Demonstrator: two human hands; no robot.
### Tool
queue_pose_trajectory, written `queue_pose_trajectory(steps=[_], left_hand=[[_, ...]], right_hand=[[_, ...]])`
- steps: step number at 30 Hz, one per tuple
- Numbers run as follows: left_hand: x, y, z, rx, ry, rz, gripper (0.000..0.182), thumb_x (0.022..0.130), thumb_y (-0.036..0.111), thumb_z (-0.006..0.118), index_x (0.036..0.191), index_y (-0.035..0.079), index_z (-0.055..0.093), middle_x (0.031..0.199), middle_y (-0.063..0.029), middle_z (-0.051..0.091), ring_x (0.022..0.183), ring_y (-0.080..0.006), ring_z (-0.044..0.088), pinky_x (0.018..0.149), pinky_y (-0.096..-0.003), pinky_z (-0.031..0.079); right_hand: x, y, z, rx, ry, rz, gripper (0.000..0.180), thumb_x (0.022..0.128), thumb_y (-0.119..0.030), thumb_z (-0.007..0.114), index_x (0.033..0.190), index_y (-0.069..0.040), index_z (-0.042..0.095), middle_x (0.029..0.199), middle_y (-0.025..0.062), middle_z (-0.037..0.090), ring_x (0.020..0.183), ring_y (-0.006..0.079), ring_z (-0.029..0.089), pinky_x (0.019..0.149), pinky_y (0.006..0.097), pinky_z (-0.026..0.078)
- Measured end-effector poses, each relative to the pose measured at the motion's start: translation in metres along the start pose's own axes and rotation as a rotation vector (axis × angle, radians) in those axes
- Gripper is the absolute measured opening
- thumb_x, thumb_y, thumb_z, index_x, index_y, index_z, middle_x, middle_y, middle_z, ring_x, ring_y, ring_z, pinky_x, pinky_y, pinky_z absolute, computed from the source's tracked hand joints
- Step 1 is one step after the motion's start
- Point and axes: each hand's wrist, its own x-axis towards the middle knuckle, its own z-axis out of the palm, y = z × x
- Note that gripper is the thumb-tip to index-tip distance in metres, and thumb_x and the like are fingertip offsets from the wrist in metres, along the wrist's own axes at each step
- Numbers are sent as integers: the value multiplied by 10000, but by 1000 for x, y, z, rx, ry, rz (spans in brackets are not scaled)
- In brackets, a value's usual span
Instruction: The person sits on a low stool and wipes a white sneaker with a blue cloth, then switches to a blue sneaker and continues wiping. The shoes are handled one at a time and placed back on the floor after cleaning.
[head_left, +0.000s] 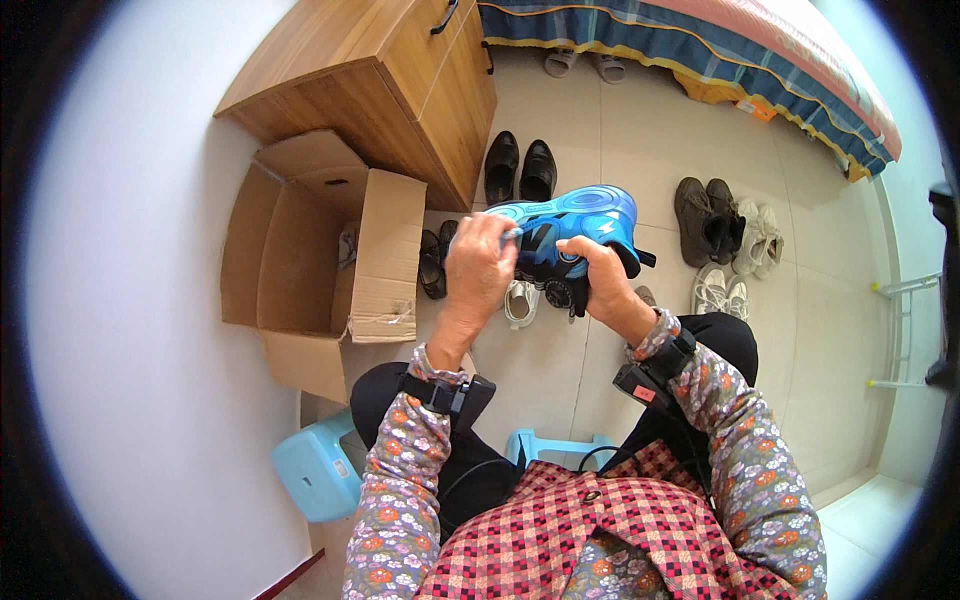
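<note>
A blue and black sports shoe is held on its side in front of me, its sole turned up and away. My right hand grips it at the heel and ankle opening, thumb on the side and fingers hidden by the shoe. At the toe end is my left hand, its fingers bent together around a small pale piece, perhaps a cloth or brush, against the shoe's side. Beneath the shoe, a white shoe stands on the floor. Black leather shoes stand just beyond.
An open cardboard box stands at the left beside a wooden cabinet. More black shoes lie by its flap. Brown shoes and white sneakers stand at the right. A blue plastic stool is at lower left.
</note>
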Motion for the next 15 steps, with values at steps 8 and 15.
queue_pose_trajectory(steps=[8,15], left_hand=[[2,-29,-20,108,42,-218,149,796,27,658,932,48,602,909,-126,608,897,-340,591,790,-450,492],[0,-15,-3,25,64,-127,141,813,20,641,949,36,610,938,-147,611,910,-350,594,808,-447,492]], right_hand=[[2,-5,-3,6,-24,28,367,800,-133,655,1123,20,571,990,99,666,803,225,682,692,334,579],[1,-5,-1,37,6,25,378,796,-125,645,1137,21,569,1005,109,669,826,231,681,731,345,574]])
